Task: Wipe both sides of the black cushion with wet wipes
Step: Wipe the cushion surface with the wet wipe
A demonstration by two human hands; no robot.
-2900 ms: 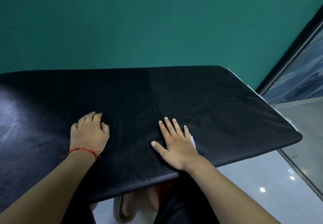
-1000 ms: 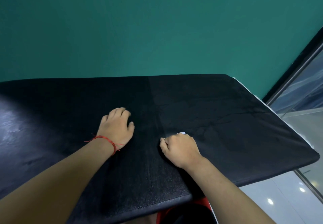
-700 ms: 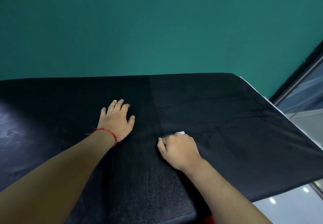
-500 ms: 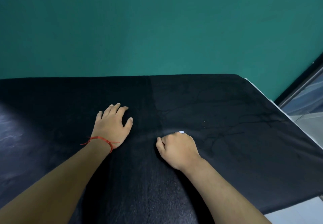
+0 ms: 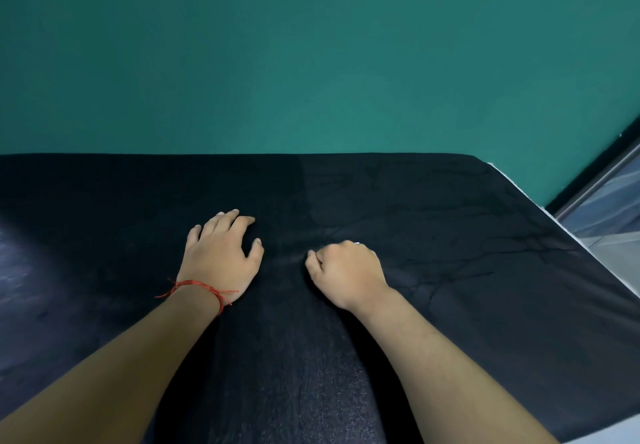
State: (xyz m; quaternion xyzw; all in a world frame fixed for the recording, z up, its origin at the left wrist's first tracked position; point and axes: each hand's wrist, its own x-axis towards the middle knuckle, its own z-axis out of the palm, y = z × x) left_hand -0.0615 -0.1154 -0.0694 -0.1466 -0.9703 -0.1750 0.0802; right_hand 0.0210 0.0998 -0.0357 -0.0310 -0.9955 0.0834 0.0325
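Black cushion lying flat before a green wall. The left hand, with a red string at the wrist, rests palm-down on the cushion, fingers released. Just beside it, the right hand sits on the cushion, fingers clenched around a wet wipe; only a white corner shows.

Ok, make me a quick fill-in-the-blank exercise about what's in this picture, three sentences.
1. The red string bracelet sits on the ____ wrist.
2. The right hand is curled over a ____ wipe.
3. The left hand rests open on the ____ cushion.
Missing words: left; white; black.
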